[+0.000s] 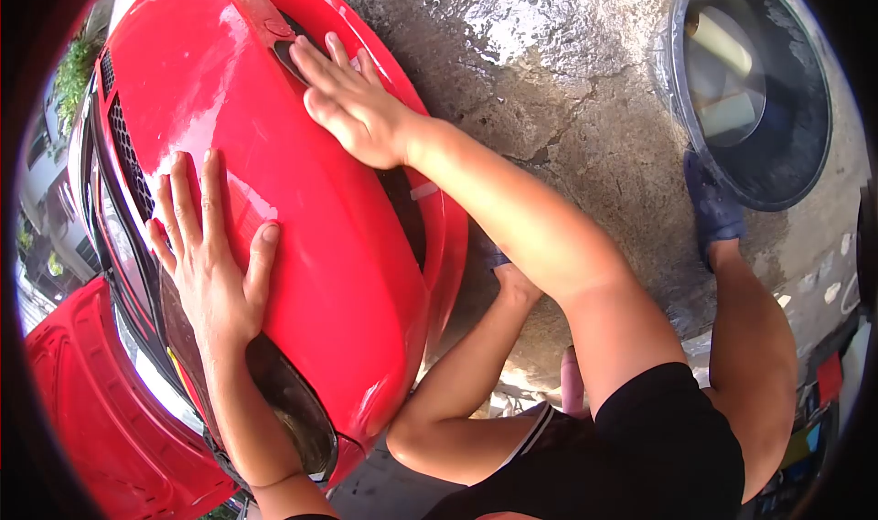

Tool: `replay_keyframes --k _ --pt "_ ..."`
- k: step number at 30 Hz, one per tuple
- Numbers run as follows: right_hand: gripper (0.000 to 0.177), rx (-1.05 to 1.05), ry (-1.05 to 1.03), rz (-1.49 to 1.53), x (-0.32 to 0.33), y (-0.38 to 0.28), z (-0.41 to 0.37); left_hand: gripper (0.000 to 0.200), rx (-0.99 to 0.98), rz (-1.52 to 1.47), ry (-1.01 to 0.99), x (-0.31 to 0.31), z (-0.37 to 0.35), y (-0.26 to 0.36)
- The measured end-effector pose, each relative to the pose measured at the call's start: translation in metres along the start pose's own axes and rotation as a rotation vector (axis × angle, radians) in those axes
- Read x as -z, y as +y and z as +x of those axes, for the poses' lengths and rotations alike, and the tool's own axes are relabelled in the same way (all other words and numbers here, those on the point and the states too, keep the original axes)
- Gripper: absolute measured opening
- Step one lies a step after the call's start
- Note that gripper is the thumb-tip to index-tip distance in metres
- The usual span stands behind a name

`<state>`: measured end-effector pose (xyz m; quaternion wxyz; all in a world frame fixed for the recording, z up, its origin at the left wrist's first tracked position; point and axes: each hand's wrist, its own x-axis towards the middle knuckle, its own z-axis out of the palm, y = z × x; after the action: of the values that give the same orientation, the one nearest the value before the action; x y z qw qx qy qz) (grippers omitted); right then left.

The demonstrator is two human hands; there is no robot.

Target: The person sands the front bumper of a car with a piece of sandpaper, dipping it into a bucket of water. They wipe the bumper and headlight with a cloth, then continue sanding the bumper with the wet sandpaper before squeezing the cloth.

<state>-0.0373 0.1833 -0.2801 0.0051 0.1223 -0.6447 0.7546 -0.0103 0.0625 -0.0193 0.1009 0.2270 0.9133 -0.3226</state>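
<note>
A glossy red car bumper fills the left half of the head view, with wet-looking highlights on it. My left hand lies palm down on its upper surface, fingers spread, between the dark mesh grille and the headlight. Further along, my right hand rests on the bumper's lower front with its fingers stretched out. Its fingertips reach a narrow dark opening near the bumper's lower lip. What lies under both palms is hidden; no tool shows in either hand.
A dark round tub holding a clear container with pale cylindrical pieces stands at the upper right, beside my shoe. A red panel lies at the lower left. The concrete floor is cracked and wet. A pink object is near my legs.
</note>
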Motion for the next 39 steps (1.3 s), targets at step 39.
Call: replay_keyframes --k 39 --pt "0.082 0.045 0.005 0.097 -0.003 -0.027 0.001 0.089 -0.001 0.005 -0.005 0.001 0.001 0.000"
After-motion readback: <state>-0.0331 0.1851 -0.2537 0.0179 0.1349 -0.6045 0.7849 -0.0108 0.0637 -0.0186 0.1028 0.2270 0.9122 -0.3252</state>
